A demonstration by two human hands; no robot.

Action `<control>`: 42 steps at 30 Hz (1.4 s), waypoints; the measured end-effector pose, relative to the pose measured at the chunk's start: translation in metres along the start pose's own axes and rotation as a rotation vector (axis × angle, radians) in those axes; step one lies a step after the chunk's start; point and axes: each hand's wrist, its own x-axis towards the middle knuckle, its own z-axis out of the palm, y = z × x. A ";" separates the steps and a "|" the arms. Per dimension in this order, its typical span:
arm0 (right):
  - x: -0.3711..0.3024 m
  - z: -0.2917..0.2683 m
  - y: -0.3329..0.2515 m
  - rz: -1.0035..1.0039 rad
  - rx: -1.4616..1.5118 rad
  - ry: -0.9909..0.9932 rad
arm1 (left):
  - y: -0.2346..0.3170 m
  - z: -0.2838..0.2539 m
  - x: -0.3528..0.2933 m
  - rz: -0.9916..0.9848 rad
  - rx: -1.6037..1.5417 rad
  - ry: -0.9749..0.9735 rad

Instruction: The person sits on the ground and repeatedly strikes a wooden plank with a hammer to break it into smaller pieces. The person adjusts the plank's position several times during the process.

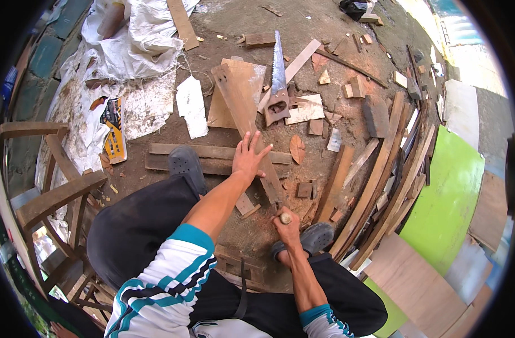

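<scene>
Honestly, would keep an eye on the long wooden plank (241, 110) first, lying slantwise over the crosswise timber (218, 152) with no clamp visible. Could rock or skid if shoved hard at the near end. Watch out for the handsaw (278, 84) too, just right of the plank's far half, teeth bare and easy to snag in a long reach. Also not loving the right clog (317, 237) so near the working end. Note the left hand (247, 162), spread wide, palm down on the plank, gripping nothing. Compare the right hand (286, 226), curled tight around a wooden-handled tool (285, 218), maybe a chisel, tip hard to make out. Could slip off at a bad angle and jab the clog, or run up toward the spread hand.
</scene>
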 end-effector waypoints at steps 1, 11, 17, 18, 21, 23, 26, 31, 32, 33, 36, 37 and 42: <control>-0.002 -0.003 -0.005 -0.018 -0.025 0.005 | -0.001 0.003 -0.002 -0.006 0.003 -0.008; -0.003 0.003 -0.021 -0.111 -0.077 -0.006 | 0.001 0.015 -0.003 0.024 0.057 0.100; -0.003 0.000 -0.009 -0.059 -0.017 -0.010 | 0.007 0.011 -0.002 0.006 0.067 0.051; -0.001 -0.004 -0.016 -0.016 -0.009 -0.024 | 0.009 0.009 -0.001 -0.015 0.084 0.020; 0.002 -0.014 -0.039 0.023 0.092 -0.089 | 0.022 -0.001 -0.006 -0.057 0.043 -0.012; 0.010 -0.018 -0.035 -0.067 0.149 -0.099 | 0.035 -0.007 -0.002 -0.061 -0.027 0.031; 0.025 -0.013 -0.075 0.147 0.080 -0.218 | 0.029 0.021 0.021 -0.234 -0.214 0.405; 0.020 0.011 -0.075 0.063 0.041 -0.121 | 0.022 0.028 0.059 -0.351 -0.271 0.549; 0.019 0.009 -0.075 0.003 0.023 -0.067 | 0.023 0.030 0.062 -0.371 -0.266 0.566; 0.018 0.005 -0.073 0.014 0.013 -0.072 | 0.025 0.032 0.066 -0.402 -0.272 0.605; 0.014 -0.001 -0.071 0.046 0.011 -0.067 | 0.033 0.034 0.070 -0.442 -0.255 0.645; 0.013 -0.002 -0.071 0.054 0.022 -0.054 | 0.035 0.034 0.071 -0.459 -0.237 0.628; 0.013 -0.006 -0.072 0.051 0.020 -0.009 | 0.040 0.033 0.073 -0.474 -0.177 0.636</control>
